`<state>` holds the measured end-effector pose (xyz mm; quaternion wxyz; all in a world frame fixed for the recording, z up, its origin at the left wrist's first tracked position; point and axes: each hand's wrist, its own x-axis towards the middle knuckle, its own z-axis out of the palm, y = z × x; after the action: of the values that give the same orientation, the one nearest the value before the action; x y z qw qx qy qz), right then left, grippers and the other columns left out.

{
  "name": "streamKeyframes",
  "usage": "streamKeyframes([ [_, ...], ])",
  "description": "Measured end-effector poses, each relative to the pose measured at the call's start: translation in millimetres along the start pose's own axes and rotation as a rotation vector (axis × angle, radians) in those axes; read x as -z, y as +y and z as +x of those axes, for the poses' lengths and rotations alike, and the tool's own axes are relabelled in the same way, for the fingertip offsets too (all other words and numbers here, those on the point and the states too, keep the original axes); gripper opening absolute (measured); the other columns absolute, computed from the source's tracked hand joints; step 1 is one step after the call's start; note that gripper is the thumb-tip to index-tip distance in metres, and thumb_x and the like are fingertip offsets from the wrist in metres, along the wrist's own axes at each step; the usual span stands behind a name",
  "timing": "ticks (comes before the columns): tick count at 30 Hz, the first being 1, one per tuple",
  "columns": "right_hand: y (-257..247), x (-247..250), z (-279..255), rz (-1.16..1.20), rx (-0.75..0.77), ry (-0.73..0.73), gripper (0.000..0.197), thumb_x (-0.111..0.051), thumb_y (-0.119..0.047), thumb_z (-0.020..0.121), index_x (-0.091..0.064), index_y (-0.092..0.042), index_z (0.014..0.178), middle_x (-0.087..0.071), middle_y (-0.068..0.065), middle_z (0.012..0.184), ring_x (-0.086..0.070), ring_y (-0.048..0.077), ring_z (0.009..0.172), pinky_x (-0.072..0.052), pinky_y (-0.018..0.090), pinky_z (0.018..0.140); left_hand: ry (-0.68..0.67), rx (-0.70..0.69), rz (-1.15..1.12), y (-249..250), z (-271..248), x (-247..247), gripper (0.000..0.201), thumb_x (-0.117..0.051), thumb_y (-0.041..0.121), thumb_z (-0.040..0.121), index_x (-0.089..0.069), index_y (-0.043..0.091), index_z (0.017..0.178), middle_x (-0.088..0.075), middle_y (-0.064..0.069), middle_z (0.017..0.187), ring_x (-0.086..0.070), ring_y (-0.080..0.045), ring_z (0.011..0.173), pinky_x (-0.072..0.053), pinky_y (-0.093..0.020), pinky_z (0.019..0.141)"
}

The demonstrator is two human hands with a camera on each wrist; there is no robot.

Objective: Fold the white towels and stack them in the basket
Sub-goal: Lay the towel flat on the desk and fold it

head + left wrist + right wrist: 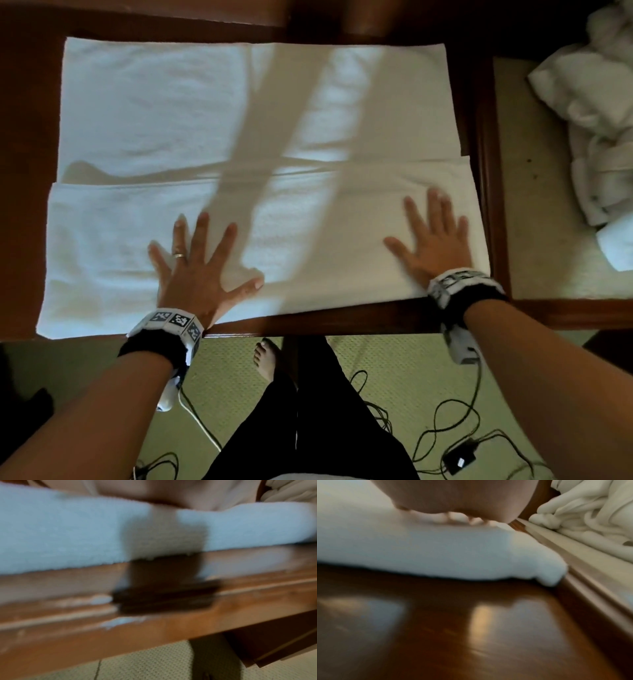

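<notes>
The fingers (pixel 191 240) of the left hand (pixel 195 270) are straight and spread, lying flat on the towel (pixel 239 144); they hold nothing, they only press. The fingers of the right hand (pixel 433 246) are spread in the same way and press the towel near its right end; they also grip nothing. The towel lies on the dark wooden worktop (pixel 342 320), its near part already folded over as a second layer, and both palms rest on this layer.

I judge that the step in hand is the smoothing of the first fold; the next move probably calls for taking one end of the towel and bringing it over to the other end, with edges kept in line.

A heap of unfolded towels (pixel 603 144) waits well apart on the right; the frame cuts it off. No basket is visible in any view. Both wrist views are blurred; they show only towel edge and wood.
</notes>
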<state>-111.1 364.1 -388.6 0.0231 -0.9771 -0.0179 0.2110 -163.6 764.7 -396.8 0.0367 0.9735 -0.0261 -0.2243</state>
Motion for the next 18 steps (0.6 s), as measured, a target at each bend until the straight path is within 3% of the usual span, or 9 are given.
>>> streamKeyframes([
  [2, 17.9, 10.4, 4.2, 0.002, -0.053, -0.023, 0.077, -0.014, -0.079, 0.090, 0.012, -0.044, 0.153, 0.029, -0.002, 0.161, 0.022, 0.023, 0.149, 0.003, 0.058, 0.120, -0.005, 0.000, -0.020, 1.1, -0.7, 0.8, 0.101, -0.010, 0.099, 0.071, 0.023, 0.048, 0.151, 0.033, 0.001, 0.162, 0.026, -0.035, 0.150, 0.001, -0.076, 0.113],
  [4, 0.7, 15.2, 5.2, -0.018, -0.027, 0.068, 0.078, -0.015, -0.072, 0.091, -0.001, -0.034, 0.157, 0.019, 0.005, 0.164, 0.014, 0.029, 0.151, 0.001, 0.057, 0.121, 0.004, -0.001, -0.041, 5.0, -2.3, 5.1, 0.099, -0.014, 0.097, 0.075, 0.020, 0.047, 0.153, 0.027, -0.001, 0.165, 0.020, -0.037, 0.152, 0.000, -0.075, 0.112],
  [6, -32.9, 14.3, 1.5, -0.005, 0.088, 0.124, 0.078, -0.022, -0.068, 0.090, -0.012, -0.030, 0.157, 0.008, 0.008, 0.165, 0.005, 0.031, 0.152, -0.004, 0.057, 0.121, 0.010, -0.078, -0.005, 1.5, -4.6, 11.3, 0.092, -0.012, 0.091, 0.081, 0.013, 0.044, 0.156, 0.016, -0.002, 0.167, 0.008, -0.039, 0.153, -0.007, -0.075, 0.112],
  [8, -59.1, 6.5, -6.5, -0.027, 0.224, 0.054, 0.076, -0.025, -0.069, 0.091, -0.009, -0.035, 0.157, 0.009, 0.006, 0.166, 0.006, 0.031, 0.152, -0.006, 0.059, 0.120, -0.029, -0.156, 0.078, -21.2, -6.6, 15.1, 0.086, -0.002, 0.088, 0.083, 0.013, 0.044, 0.156, 0.014, 0.000, 0.168, 0.002, -0.036, 0.154, -0.014, -0.074, 0.113],
  [10, -69.5, 1.6, -12.7, -0.052, 0.236, -0.036, 0.076, -0.024, -0.073, 0.091, 0.004, -0.042, 0.155, 0.022, 0.001, 0.163, 0.016, 0.030, 0.151, -0.004, 0.061, 0.119, -0.064, -0.027, 0.066, -63.9, -12.2, 17.7, 0.083, 0.002, 0.088, 0.080, 0.021, 0.050, 0.151, 0.027, 0.005, 0.164, 0.008, -0.032, 0.154, -0.012, -0.073, 0.114],
  [12, -72.5, 2.5, -13.6, -0.050, 0.196, -0.070, 0.077, -0.024, -0.075, 0.090, 0.011, -0.047, 0.152, 0.029, -0.003, 0.161, 0.021, 0.030, 0.149, -0.003, 0.063, 0.118, -0.124, 0.230, 0.027, -103.0, -16.9, 26.1, 0.087, 0.001, 0.092, 0.078, 0.026, 0.050, 0.149, 0.036, 0.006, 0.159, 0.013, -0.031, 0.154, -0.008, -0.072, 0.116],
  [14, -78.0, 5.6, -18.0, -0.047, 0.148, -0.116, 0.077, -0.025, -0.076, 0.089, 0.015, -0.050, 0.150, 0.032, -0.005, 0.159, 0.023, 0.033, 0.148, -0.002, 0.067, 0.115, -0.162, 0.319, 0.045, -112.9, -24.7, 34.3, 0.094, -0.005, 0.090, 0.079, 0.020, 0.041, 0.155, 0.031, -0.001, 0.162, 0.010, -0.035, 0.154, -0.008, -0.070, 0.117],
  [16, -84.8, 7.6, -26.0, -0.031, 0.097, -0.162, 0.081, -0.029, -0.078, 0.087, 0.017, -0.053, 0.148, 0.035, -0.005, 0.158, 0.024, 0.036, 0.147, -0.003, 0.069, 0.114, -0.084, 0.176, 0.054, -98.9, -32.1, 34.4, 0.093, -0.005, 0.087, 0.082, 0.015, 0.037, 0.157, 0.021, -0.005, 0.166, 0.005, -0.035, 0.154, -0.011, -0.065, 0.120],
  [18, -87.6, 6.4, -39.0, -0.018, 0.057, -0.229, 0.087, -0.034, -0.081, 0.084, 0.020, -0.053, 0.147, 0.038, -0.005, 0.156, 0.025, 0.036, 0.147, -0.005, 0.070, 0.113, -0.118, 0.034, 0.037, -80.4, -40.7, 23.5, 0.092, -0.003, 0.089, 0.078, 0.022, 0.044, 0.153, 0.027, -0.003, 0.164, 0.007, -0.033, 0.154, -0.011, -0.062, 0.120],
])
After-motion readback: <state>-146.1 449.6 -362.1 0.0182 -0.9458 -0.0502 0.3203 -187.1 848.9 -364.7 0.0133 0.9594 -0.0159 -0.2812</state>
